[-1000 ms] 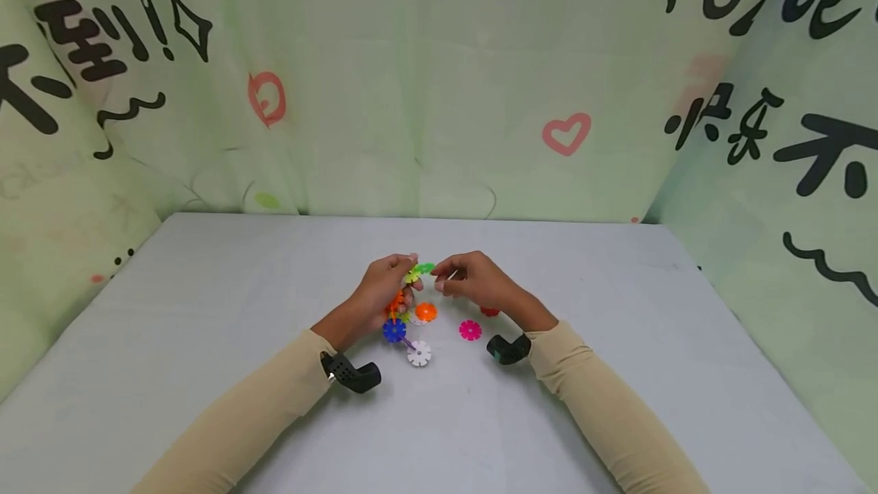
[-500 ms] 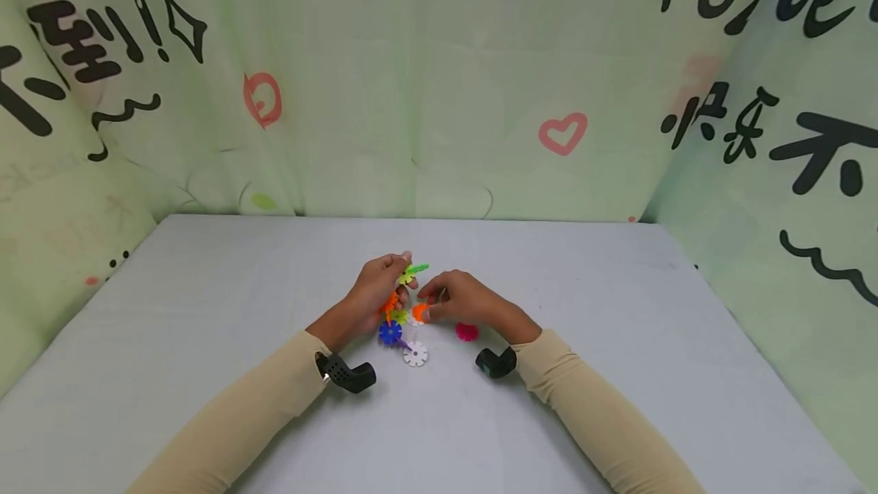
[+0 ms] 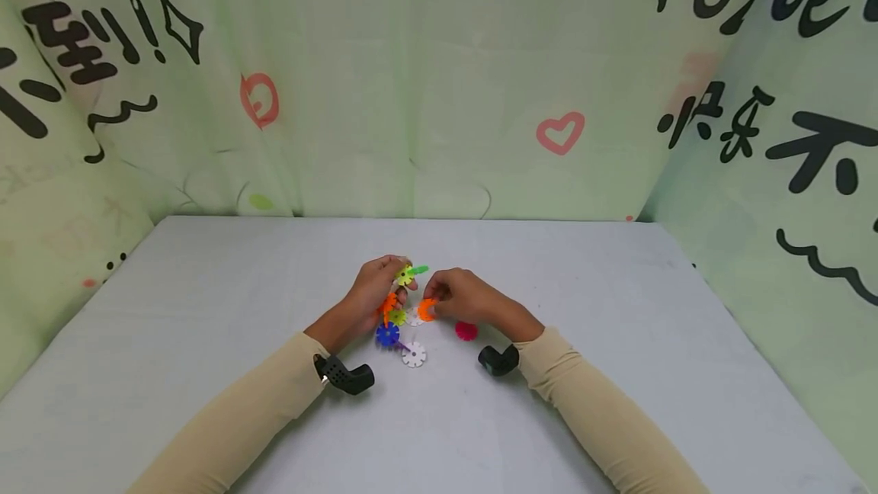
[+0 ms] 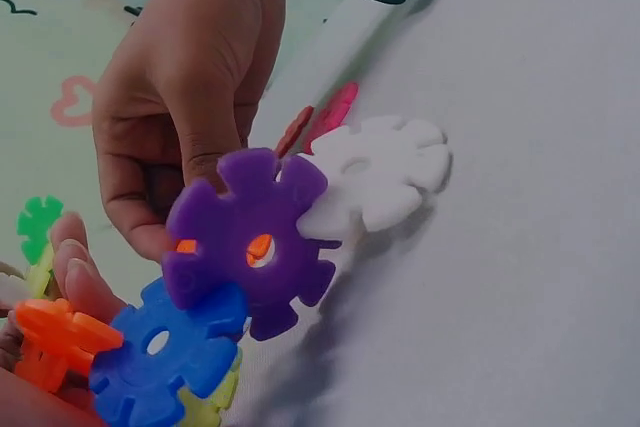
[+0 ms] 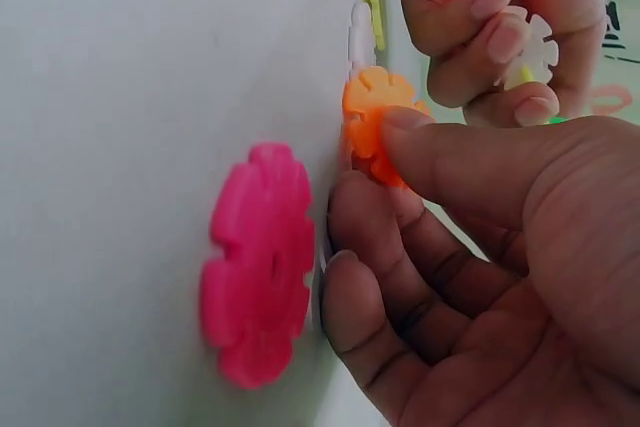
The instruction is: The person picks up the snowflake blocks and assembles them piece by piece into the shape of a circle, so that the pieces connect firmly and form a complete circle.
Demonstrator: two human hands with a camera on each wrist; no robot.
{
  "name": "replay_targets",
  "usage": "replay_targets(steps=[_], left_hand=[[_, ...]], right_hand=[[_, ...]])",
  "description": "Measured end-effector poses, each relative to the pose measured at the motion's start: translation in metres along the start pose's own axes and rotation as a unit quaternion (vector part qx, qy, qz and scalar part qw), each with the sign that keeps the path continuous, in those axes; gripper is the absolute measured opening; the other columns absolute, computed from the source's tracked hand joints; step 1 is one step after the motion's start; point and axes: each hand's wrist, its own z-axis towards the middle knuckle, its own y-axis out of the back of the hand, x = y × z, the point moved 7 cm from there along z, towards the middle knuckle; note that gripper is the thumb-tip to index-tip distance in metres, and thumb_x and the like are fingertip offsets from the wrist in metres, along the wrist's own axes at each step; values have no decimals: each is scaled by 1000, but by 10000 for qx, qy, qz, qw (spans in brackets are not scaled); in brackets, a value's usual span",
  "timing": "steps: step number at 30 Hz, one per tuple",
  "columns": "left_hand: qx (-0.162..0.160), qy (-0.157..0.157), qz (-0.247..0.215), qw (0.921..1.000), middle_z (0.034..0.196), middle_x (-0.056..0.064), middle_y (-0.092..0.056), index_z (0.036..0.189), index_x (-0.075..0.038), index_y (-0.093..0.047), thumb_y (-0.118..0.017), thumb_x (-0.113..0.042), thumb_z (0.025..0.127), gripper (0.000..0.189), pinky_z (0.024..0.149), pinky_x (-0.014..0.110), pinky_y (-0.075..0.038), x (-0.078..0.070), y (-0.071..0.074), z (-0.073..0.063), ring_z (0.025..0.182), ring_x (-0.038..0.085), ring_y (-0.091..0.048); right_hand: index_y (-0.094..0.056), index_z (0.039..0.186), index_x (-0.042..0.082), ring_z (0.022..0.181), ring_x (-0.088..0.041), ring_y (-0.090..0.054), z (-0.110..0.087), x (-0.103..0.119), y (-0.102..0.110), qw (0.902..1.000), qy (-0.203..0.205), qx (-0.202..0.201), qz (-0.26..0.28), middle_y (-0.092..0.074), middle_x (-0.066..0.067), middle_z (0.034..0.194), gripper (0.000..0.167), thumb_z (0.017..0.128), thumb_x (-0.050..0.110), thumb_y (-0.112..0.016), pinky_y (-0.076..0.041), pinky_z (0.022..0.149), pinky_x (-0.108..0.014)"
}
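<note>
Orange disc point(image 5: 373, 102) is pinched in the right hand point(image 3: 463, 297), best left mostly uncovered, while the chain point(image 3: 388, 330) is gripped in the left hand point(image 3: 373, 288), at the disc's ten o'clock.

Orange on the pinched disc point(image 5: 372, 95), pink on the right disc point(image 3: 466, 332), green patterned black-and-red on the far curtain point(image 3: 411, 97).

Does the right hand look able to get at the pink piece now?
Probably yes: the pink piece lies near the right hand, nothing visible between them, though that hand's grip is taken up by an orange piece.
</note>
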Motion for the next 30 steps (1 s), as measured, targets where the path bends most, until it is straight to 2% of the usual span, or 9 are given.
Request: replay_targets(steps=[5,12,17,21,24,30], left_hand=[[136,7,-315,9994,86,8,-62,135,0,-47,-36,-22,104,39,51,19,-46,-1,-1,-2,55,13,-49],[323,-83,-750,9966,84,10,-60,134,0,-44,-29,-15,99,42,54,21,-49,-2,-3,-2,54,15,-50],[490,28,-729,9961,83,8,-56,139,-1,-48,-25,-21,99,50,55,22,-48,-1,-5,-4,57,15,-48],[666,208,-690,9952,79,4,-52,138,-2,-49,-33,-29,102,48,53,22,-48,1,-8,-5,54,14,-48],[785,294,-614,9946,76,2,-51,138,-1,-48,-39,-28,101,46,51,22,-48,2,-10,-5,50,13,-49],[732,177,-288,9967,77,3,-51,135,0,-51,-49,-31,101,46,50,22,-46,2,-11,-4,51,14,-47]], right_hand=[[-67,101,6,77,-17,-56,-2,-8,5,9993,30,-202,307,-63,-1,90,15,88,1,-62,-50,68,-28],[-67,100,4,75,-17,-58,-7,-11,12,9955,239,-539,746,-64,-2,90,15,88,-1,-61,-51,69,-28],[-66,101,2,75,-19,-59,-9,-9,21,9919,320,-733,986,-63,-5,89,12,90,0,-62,-51,69,-29],[-66,103,0,77,-19,-63,-9,-9,26,9887,312,-816,1215,-65,-7,90,12,91,1,-63,-55,71,-29],[-66,104,0,80,-19,-65,-10,-10,29,9873,265,-829,1329,-66,-7,93,13,91,0,-63,-56,73,-30],[-66,108,-1,84,-24,-67,-13,-8,38,9827,264,-1043,1506,-66,-9,96,16,93,2,-62,-56,76,-32]])
